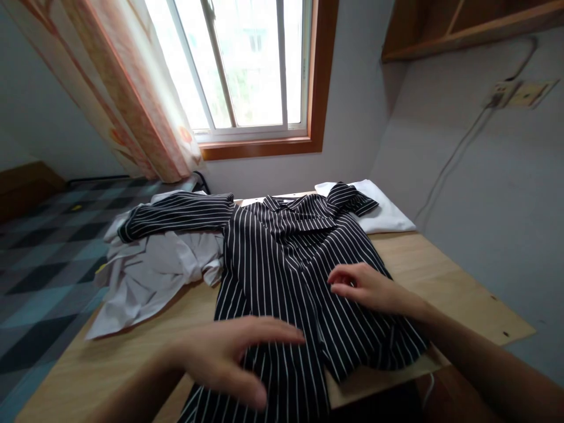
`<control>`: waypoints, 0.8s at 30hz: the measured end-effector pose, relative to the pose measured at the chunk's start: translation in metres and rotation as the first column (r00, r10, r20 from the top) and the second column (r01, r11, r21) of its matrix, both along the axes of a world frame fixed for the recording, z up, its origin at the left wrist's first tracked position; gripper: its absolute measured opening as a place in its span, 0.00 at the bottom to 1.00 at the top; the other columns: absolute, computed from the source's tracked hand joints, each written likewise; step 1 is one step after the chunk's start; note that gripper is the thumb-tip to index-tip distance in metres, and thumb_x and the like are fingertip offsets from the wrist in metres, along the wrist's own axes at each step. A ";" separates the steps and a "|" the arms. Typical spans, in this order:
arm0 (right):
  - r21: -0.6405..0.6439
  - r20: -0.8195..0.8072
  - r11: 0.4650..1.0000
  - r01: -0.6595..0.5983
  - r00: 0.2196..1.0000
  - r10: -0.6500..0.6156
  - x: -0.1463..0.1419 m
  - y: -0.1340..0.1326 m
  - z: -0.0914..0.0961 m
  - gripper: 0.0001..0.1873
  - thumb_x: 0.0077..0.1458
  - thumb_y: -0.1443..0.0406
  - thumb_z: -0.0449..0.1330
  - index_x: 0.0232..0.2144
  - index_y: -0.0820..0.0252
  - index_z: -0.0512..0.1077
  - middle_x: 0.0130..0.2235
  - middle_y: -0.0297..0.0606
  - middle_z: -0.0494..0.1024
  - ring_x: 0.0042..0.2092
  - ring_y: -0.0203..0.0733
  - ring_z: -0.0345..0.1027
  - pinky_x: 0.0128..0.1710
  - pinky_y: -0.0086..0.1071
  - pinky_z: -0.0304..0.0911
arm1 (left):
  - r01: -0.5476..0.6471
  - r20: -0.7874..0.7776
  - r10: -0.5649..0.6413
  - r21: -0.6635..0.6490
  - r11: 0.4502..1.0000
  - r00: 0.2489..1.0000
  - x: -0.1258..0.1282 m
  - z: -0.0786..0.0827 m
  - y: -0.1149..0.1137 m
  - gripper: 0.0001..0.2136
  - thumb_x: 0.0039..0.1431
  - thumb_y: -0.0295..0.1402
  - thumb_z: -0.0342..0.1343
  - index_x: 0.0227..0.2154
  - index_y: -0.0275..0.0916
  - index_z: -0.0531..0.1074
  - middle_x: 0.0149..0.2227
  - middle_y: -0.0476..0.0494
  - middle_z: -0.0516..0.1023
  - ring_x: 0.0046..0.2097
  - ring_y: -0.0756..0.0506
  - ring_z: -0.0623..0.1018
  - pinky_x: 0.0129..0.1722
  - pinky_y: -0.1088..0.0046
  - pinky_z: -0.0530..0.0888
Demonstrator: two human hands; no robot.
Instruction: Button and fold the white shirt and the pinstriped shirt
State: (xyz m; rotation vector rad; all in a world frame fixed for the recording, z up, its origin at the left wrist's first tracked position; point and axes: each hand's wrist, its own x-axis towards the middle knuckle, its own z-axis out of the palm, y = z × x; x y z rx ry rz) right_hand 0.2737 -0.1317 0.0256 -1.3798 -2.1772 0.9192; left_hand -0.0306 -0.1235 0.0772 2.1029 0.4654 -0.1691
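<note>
- Shirt (pixel 259 258), black with white stripes, short-sleeved and collared: spread on the tabletop (pixel 445 267), collar toward the window (pixel 251 70), hem toward the person; creased across the chest, front panels parted near the hem.
- Shirt sleeves: the left-side one stretched out over a crumpled white garment (pixel 154 276); the right-side one bunched, resting on a folded white cloth (pixel 388 214).
- Left hand (pixel 235 343): above the shirt's lower front; fingers extended, thumb apart, grip released; contact with the fabric cannot be told.
- Right hand (pixel 370 288): over the shirt's right front panel; fingers loosely curled, grip released, no fabric visible in it; touching or just above, cannot be told.
- Tabletop: pale wood, right corner bare, dark marks near that corner.
- Bed (pixel 39 258), beside the tabletop at left: checked cover in grey, black and blue-green.
- Curtain (pixel 127 88), patterned in peach and cream: hanging at the window's left.
- Window: sliding panes, brown wooden surround.
- Wall shelf (pixel 467 38), wooden: upper right.
- Wall socket (pixel 504 94): below the shelf, with plugged cable (pixel 458 144) running down.
</note>
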 end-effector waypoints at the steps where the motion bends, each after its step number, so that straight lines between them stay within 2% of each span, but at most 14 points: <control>1: 0.083 -0.005 0.994 0.072 0.997 -0.072 0.001 0.017 -0.002 0.11 0.59 0.59 0.58 0.39 0.59 0.75 0.35 0.38 0.77 0.35 0.38 0.69 0.36 0.32 0.64 | -0.106 0.032 0.103 0.093 0.990 0.994 0.003 -0.004 0.014 0.29 0.56 0.48 0.57 0.61 0.47 0.63 0.62 0.43 0.66 0.60 0.39 0.68 0.59 0.60 0.64; 2: 0.172 -0.007 0.974 0.148 0.989 -0.149 0.000 0.037 -0.005 0.12 0.58 0.60 0.58 0.41 0.59 0.74 0.39 0.40 0.77 0.38 0.40 0.70 0.39 0.34 0.65 | -0.236 0.073 0.226 0.206 0.949 0.971 0.008 -0.011 0.029 0.26 0.60 0.48 0.53 0.60 0.46 0.64 0.61 0.43 0.67 0.60 0.40 0.68 0.59 0.60 0.64; 3: 0.257 0.000 0.942 0.218 0.974 -0.225 0.000 0.058 -0.009 0.13 0.58 0.61 0.59 0.44 0.60 0.73 0.43 0.42 0.76 0.43 0.42 0.70 0.44 0.36 0.65 | -0.365 0.110 0.349 0.331 0.870 0.931 0.014 -0.020 0.046 0.25 0.62 0.48 0.50 0.59 0.45 0.64 0.60 0.42 0.68 0.59 0.40 0.68 0.59 0.59 0.64; 4: 0.334 0.016 0.901 0.276 0.954 -0.298 -0.002 0.079 -0.013 0.18 0.56 0.62 0.60 0.49 0.60 0.71 0.48 0.44 0.74 0.48 0.45 0.68 0.49 0.38 0.63 | -0.454 0.124 0.450 0.452 0.768 0.884 0.022 -0.029 0.064 0.25 0.62 0.49 0.49 0.58 0.42 0.65 0.58 0.39 0.69 0.58 0.39 0.69 0.58 0.58 0.64; 5: 0.390 0.046 0.865 0.317 0.931 -0.362 -0.004 0.099 -0.019 0.22 0.55 0.62 0.61 0.53 0.60 0.68 0.53 0.46 0.71 0.53 0.47 0.65 0.53 0.40 0.61 | -0.526 0.141 0.553 0.561 0.639 0.821 0.030 -0.038 0.084 0.26 0.61 0.50 0.50 0.56 0.39 0.67 0.56 0.36 0.71 0.56 0.37 0.70 0.56 0.58 0.65; 6: 0.416 0.096 0.844 0.338 0.907 -0.410 -0.007 0.119 -0.024 0.28 0.54 0.61 0.62 0.56 0.60 0.65 0.58 0.48 0.67 0.57 0.50 0.61 0.56 0.42 0.58 | -0.543 0.123 0.627 0.643 0.540 0.769 0.037 -0.047 0.103 0.27 0.60 0.52 0.51 0.55 0.37 0.68 0.54 0.34 0.72 0.55 0.36 0.71 0.54 0.58 0.67; 8: 0.416 0.209 0.832 0.369 0.851 -0.482 -0.014 0.152 -0.035 0.37 0.52 0.57 0.65 0.61 0.58 0.59 0.63 0.50 0.59 0.61 0.55 0.56 0.57 0.46 0.56 | -0.529 0.076 0.739 0.747 0.403 0.670 0.049 -0.059 0.139 0.30 0.57 0.56 0.51 0.53 0.35 0.68 0.52 0.30 0.73 0.54 0.33 0.71 0.52 0.57 0.68; 10: 0.378 0.312 0.854 0.358 0.819 -0.481 -0.021 0.175 -0.045 0.38 0.51 0.56 0.65 0.62 0.55 0.59 0.62 0.49 0.60 0.60 0.56 0.57 0.56 0.46 0.56 | -0.520 0.014 0.810 0.774 0.362 0.586 0.053 -0.068 0.166 0.33 0.56 0.59 0.49 0.51 0.34 0.68 0.52 0.27 0.73 0.53 0.31 0.72 0.49 0.57 0.69; 11: 0.362 0.344 0.865 0.348 0.812 -0.471 -0.024 0.184 -0.050 0.33 0.53 0.57 0.64 0.60 0.54 0.62 0.60 0.48 0.64 0.58 0.55 0.60 0.55 0.45 0.58 | -0.514 -0.007 0.825 0.779 0.359 0.565 0.053 -0.072 0.175 0.32 0.56 0.58 0.49 0.51 0.34 0.68 0.51 0.27 0.73 0.52 0.31 0.73 0.48 0.57 0.70; 14: 0.355 0.358 0.863 0.358 0.801 -0.480 -0.030 0.201 -0.056 0.15 0.58 0.67 0.55 0.47 0.56 0.73 0.48 0.45 0.74 0.49 0.49 0.69 0.48 0.39 0.62 | -0.467 -0.020 0.801 0.803 0.370 0.599 0.049 -0.082 0.192 0.21 0.62 0.48 0.48 0.47 0.37 0.70 0.47 0.31 0.77 0.48 0.35 0.77 0.44 0.61 0.71; 16: 0.379 0.331 0.836 0.397 0.786 -0.523 -0.030 0.211 -0.053 0.16 0.59 0.71 0.51 0.44 0.58 0.75 0.46 0.45 0.76 0.46 0.47 0.70 0.45 0.37 0.63 | -0.484 0.024 0.797 0.805 0.343 0.604 0.045 -0.085 0.201 0.15 0.65 0.41 0.45 0.44 0.40 0.72 0.44 0.35 0.78 0.45 0.37 0.78 0.42 0.63 0.72; 18: 0.415 0.264 0.791 0.450 0.772 -0.578 -0.028 0.222 -0.044 0.17 0.58 0.72 0.50 0.45 0.58 0.74 0.46 0.44 0.76 0.47 0.46 0.70 0.45 0.35 0.63 | -0.563 0.110 0.824 0.779 0.277 0.556 0.043 -0.080 0.212 0.15 0.65 0.40 0.43 0.41 0.42 0.74 0.42 0.37 0.79 0.43 0.39 0.79 0.42 0.64 0.71; 21: 0.462 0.105 0.693 0.553 0.742 -0.662 -0.027 0.244 -0.026 0.18 0.56 0.73 0.52 0.44 0.56 0.75 0.46 0.42 0.74 0.48 0.45 0.69 0.46 0.33 0.62 | -0.685 0.265 0.849 0.714 0.147 0.458 0.043 -0.063 0.235 0.15 0.65 0.42 0.45 0.39 0.42 0.75 0.42 0.39 0.80 0.44 0.40 0.78 0.42 0.66 0.71; 24: 0.472 0.044 0.631 0.616 0.698 -0.714 -0.030 0.264 -0.014 0.20 0.57 0.74 0.49 0.46 0.56 0.74 0.48 0.45 0.72 0.47 0.44 0.69 0.47 0.33 0.62 | -0.712 0.343 0.848 0.700 0.056 0.404 0.049 -0.051 0.256 0.16 0.65 0.42 0.45 0.41 0.41 0.75 0.42 0.38 0.80 0.46 0.40 0.77 0.45 0.67 0.71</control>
